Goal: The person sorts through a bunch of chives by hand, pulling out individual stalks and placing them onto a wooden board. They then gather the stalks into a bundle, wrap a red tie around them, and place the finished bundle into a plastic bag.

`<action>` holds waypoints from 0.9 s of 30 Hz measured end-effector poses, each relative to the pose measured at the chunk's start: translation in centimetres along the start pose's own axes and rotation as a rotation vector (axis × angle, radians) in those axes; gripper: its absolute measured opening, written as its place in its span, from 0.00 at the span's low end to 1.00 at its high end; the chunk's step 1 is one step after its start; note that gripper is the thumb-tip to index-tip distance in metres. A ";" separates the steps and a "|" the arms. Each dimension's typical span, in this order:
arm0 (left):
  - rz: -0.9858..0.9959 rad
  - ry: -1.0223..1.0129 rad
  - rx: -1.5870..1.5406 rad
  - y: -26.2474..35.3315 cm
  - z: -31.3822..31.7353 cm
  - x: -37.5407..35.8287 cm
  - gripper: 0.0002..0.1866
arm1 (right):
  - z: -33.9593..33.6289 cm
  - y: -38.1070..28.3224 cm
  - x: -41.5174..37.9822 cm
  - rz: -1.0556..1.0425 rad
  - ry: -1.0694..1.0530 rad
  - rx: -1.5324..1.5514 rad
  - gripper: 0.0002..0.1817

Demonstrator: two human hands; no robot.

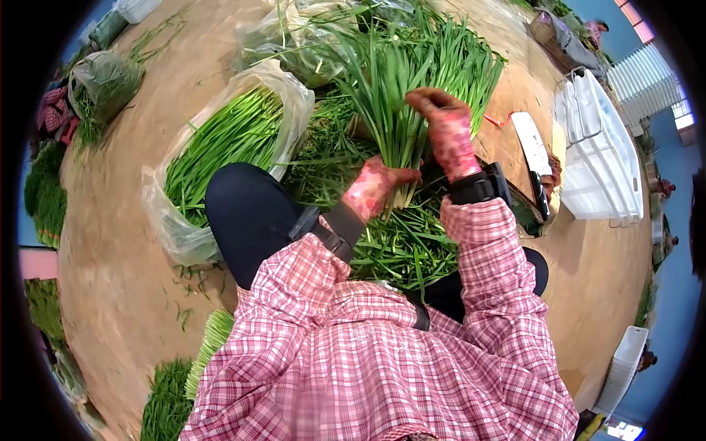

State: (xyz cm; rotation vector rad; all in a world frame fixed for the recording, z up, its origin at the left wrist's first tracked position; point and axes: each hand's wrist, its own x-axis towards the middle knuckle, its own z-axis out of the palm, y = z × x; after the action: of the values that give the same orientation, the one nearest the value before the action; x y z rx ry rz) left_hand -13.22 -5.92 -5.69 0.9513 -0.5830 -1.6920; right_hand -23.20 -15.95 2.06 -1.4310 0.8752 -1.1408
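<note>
My left hand (375, 187), in a pink patterned glove with bare fingertips, is wrapped round the pale lower stems of a bunch of garlic chives (397, 125). The flat green leaves fan upward, away from me. Beside the bunch on its right, my right hand (446, 126) is raised, fingers bent toward the leaves and apparently empty. Loose trimmed leaves (404, 246) lie heaped below the hands, between my knees. A larger pile of chives (463, 62) rests just beyond on a wooden board (507, 140).
A clear plastic bag of greens (228, 147) stands open by my left knee. To the right lie a broad-bladed knife (531, 147) and stacked white crates (599, 151). Another filled bag (107, 81) sits far left. More bundles (209, 349) lie at lower left.
</note>
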 end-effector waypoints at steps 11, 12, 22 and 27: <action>-0.012 -0.078 -0.074 -0.1 -0.3 -0.1 0.21 | -12.2 -12.1 -3.0 -0.122 -0.381 0.714 0.14; -0.028 -0.075 -0.091 0.1 -0.1 -0.4 0.21 | -12.6 -11.9 -5.1 -0.005 -0.427 0.467 0.15; -0.095 -0.276 -0.371 -0.8 -0.7 1.2 0.42 | -5.9 -1.0 -8.3 0.502 -0.118 -0.436 0.25; -0.126 -0.187 -0.369 -0.4 -0.4 0.3 0.36 | -4.6 1.6 -8.3 0.249 0.015 -0.550 0.21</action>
State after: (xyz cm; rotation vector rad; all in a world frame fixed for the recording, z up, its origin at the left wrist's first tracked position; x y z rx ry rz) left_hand -13.13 -6.03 -6.32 0.5793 -0.3185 -1.9322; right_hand -29.76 -9.69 -1.07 -1.6878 1.4084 -0.7508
